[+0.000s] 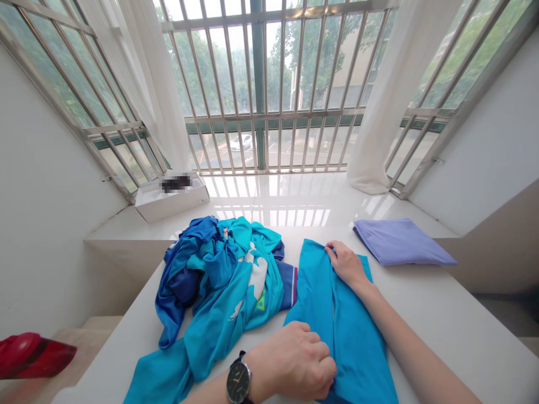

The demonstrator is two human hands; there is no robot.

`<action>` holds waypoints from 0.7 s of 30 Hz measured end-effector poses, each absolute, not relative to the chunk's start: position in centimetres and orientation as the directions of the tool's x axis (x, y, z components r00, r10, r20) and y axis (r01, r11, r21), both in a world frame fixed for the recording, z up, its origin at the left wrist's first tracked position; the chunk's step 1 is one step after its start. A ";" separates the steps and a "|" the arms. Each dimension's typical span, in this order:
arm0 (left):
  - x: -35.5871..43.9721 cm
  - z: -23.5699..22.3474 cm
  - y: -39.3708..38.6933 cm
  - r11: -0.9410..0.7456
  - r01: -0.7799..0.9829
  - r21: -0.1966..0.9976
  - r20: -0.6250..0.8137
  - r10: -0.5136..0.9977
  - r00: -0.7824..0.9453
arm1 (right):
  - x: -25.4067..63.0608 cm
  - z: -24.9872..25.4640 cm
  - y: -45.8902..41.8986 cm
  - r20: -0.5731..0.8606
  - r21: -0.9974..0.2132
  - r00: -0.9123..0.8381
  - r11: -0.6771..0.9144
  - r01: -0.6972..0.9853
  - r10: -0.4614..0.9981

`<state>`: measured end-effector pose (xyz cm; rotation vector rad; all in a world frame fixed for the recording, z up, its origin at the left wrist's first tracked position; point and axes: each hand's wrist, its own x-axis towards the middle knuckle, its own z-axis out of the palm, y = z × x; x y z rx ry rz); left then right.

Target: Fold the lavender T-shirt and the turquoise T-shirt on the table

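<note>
Turquoise trousers [353, 331] lie stretched out on the white table, their two long legs side by side with a narrow gap between them. My right hand [346, 262] pinches the far edge of the cloth between thumb and fingers. Closer to me, my left hand [297, 359], with a black watch [238, 381] on its wrist, is closed in a fist on the trousers; its fingertips are hidden. To the left is a crumpled heap of turquoise and blue clothes [236, 280] with white prints, and a striped blue edge sticks out beside the trousers.
A folded lavender cloth [404, 241] lies at the right of the white table [455, 325]. On the windowsill [269, 196] stands an open white box [177, 205] with a blurred dark item. White curtains [379, 112] hang by the barred window. A red object [36, 354] is at lower left.
</note>
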<state>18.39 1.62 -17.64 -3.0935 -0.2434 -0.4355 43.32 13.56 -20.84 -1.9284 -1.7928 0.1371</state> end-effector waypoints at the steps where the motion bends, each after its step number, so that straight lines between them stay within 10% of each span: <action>1: 18.4 -17.6 1.6 -0.988 0.155 0.011 0.264 0.152 0.952 | 43.3 -20.8 13.5 0.246 -0.414 0.138 -0.025 0.910 0.959; 21: 18.4 -17.9 1.9 -0.985 0.175 0.007 0.267 0.171 0.948 | 43.4 -20.9 13.6 0.253 -0.419 0.114 0.003 0.908 0.961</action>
